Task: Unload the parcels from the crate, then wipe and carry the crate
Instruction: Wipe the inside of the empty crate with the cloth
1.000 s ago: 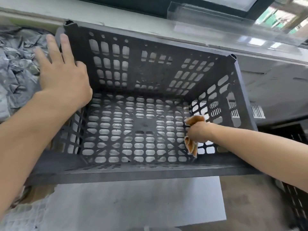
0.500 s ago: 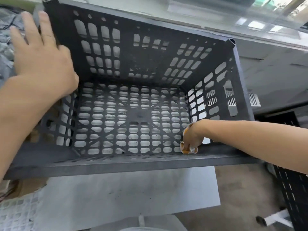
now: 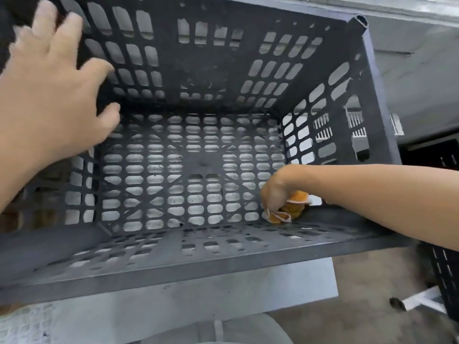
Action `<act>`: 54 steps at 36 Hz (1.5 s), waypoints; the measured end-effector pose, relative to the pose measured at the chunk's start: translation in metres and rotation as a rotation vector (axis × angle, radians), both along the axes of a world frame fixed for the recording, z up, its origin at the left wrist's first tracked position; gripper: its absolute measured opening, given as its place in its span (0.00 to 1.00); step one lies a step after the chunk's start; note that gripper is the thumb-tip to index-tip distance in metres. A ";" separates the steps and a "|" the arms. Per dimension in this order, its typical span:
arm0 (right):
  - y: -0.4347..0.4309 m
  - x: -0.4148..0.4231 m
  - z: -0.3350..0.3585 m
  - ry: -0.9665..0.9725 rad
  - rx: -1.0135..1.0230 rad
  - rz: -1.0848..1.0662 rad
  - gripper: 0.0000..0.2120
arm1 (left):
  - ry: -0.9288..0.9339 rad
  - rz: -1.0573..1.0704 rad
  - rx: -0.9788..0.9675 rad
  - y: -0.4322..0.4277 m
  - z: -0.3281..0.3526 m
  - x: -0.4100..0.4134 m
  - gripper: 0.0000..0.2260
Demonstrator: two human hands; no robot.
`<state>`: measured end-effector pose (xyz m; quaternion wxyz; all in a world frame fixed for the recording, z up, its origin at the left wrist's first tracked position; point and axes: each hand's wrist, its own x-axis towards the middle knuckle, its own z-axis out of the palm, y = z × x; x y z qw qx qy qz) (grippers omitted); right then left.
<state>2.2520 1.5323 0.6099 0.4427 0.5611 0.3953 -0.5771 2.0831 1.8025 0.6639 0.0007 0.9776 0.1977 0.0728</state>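
The left hand (image 3: 49, 95) is hovering at the far left corner of the crate (image 3: 198, 276) with its fingers spread and slack, gripping nothing, though blur is hiding whether it is touching the wall. The crate, dark grey with slotted walls and a slotted floor flecked with dark specks, is sitting on a pale table (image 3: 223, 299). The right hand (image 3: 275, 192) is reaching down inside, wrist bent, fingers clenching a bunched orange cloth (image 3: 290, 209) against the floor's near right corner.
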 end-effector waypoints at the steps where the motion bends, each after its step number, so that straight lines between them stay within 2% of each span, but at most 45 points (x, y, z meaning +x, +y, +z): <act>1: 0.000 0.001 -0.003 0.003 0.031 -0.046 0.11 | 0.017 -0.056 0.033 -0.003 0.001 0.001 0.29; 4: 0.009 0.000 -0.006 -0.014 0.102 -0.187 0.14 | 0.062 -0.081 0.034 -0.004 -0.001 0.001 0.23; 8: 0.016 -0.015 -0.015 -0.023 0.103 -0.081 0.15 | 0.195 -0.110 0.109 0.002 -0.007 0.001 0.27; 11: 0.021 -0.024 -0.018 -0.023 0.179 -0.066 0.10 | 0.200 -0.122 0.103 0.007 -0.008 0.002 0.25; 15: 0.037 -0.035 -0.024 0.010 0.330 -0.208 0.07 | 0.259 -0.122 0.075 0.008 -0.008 0.003 0.25; 21: 0.065 -0.063 -0.029 0.016 0.469 -0.499 0.11 | 0.360 -0.047 -0.116 -0.003 0.000 0.002 0.28; 24: 0.081 -0.079 -0.033 0.070 0.559 -0.664 0.12 | 0.423 -0.024 -0.208 -0.005 0.003 0.004 0.29; 29: 0.102 -0.108 -0.035 0.147 0.554 -0.544 0.13 | 0.507 -0.007 -0.272 -0.007 0.005 0.003 0.28; 32: 0.111 -0.116 -0.039 0.178 0.569 -0.545 0.14 | 0.538 -0.002 -0.279 -0.006 0.006 0.003 0.27; 37: 0.133 -0.133 -0.033 0.381 0.694 -0.748 0.16 | 0.587 -0.013 -0.286 -0.005 0.003 0.002 0.26; 39: 0.140 -0.141 -0.031 0.442 0.792 -0.687 0.17 | 0.615 -0.025 -0.281 -0.006 0.000 0.002 0.26; 42: 0.142 -0.148 -0.040 0.525 0.934 -0.458 0.15 | 0.653 -0.031 -0.279 -0.006 -0.002 0.002 0.27; 46: 0.128 -0.154 -0.055 0.499 0.890 -0.025 0.23 | 0.691 -0.072 -0.228 -0.007 -0.004 0.001 0.27; 51: 0.116 -0.133 -0.056 0.537 0.754 -0.034 0.20 | 0.753 -0.125 -0.217 -0.011 -0.005 -0.001 0.27; 54: 0.108 -0.108 -0.049 0.496 0.641 -0.004 0.19 | 0.757 -0.120 -0.222 -0.008 -0.004 -0.002 0.27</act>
